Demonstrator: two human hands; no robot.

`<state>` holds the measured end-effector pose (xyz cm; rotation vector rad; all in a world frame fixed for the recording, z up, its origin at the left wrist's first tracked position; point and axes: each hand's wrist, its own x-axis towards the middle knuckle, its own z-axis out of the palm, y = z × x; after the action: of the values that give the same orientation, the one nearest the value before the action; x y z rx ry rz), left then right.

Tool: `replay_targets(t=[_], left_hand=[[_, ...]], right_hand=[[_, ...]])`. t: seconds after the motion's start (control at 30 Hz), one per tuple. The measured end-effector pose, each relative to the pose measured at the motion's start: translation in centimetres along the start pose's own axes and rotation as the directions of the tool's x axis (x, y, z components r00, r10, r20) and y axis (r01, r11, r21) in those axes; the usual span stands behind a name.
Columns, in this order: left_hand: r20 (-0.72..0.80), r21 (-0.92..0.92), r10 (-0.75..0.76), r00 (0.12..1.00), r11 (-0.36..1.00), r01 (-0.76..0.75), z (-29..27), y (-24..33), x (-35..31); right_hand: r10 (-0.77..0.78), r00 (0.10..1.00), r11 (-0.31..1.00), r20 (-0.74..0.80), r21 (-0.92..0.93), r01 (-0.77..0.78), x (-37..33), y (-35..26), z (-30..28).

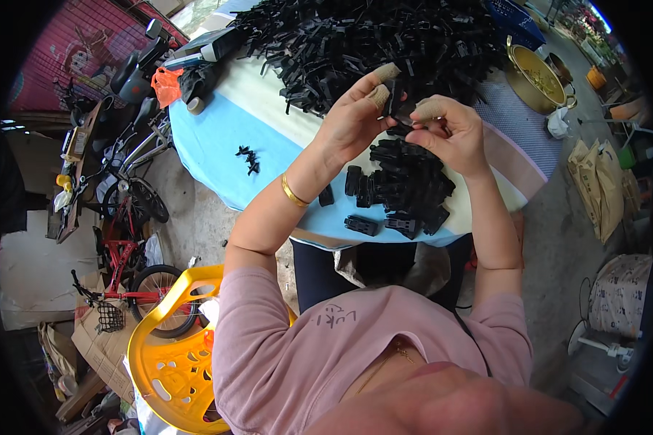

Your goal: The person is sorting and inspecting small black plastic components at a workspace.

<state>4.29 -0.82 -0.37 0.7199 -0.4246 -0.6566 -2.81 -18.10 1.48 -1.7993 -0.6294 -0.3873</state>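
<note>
Over the table, my left hand pinches a narrow black plastic piece upright between thumb and fingers. Close beside it, my right hand is closed, thumb against fingertips; what it grips is too small and dark to make out. Beige wraps cover some fingertips on both hands. Just below the hands lies a heap of blocky black plastic parts, several of them set apart at its near left. Beyond the hands spreads a large pile of thin black plastic pieces.
A striped cloth covers the table, where a small cluster of black bits lies at left. A golden pot and a blue basket are at far right. A yellow plastic chair and red bicycle stand left.
</note>
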Motion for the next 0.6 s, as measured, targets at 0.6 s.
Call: replay_targets(t=[0.6], left_hand=[[0.083, 0.504, 0.263, 0.961, 0.821, -0.268, 2.2, -0.6, -0.7]], right_hand=[[0.36, 0.921, 0.919, -0.151, 0.227, -0.322, 0.6, 0.3, 0.6]])
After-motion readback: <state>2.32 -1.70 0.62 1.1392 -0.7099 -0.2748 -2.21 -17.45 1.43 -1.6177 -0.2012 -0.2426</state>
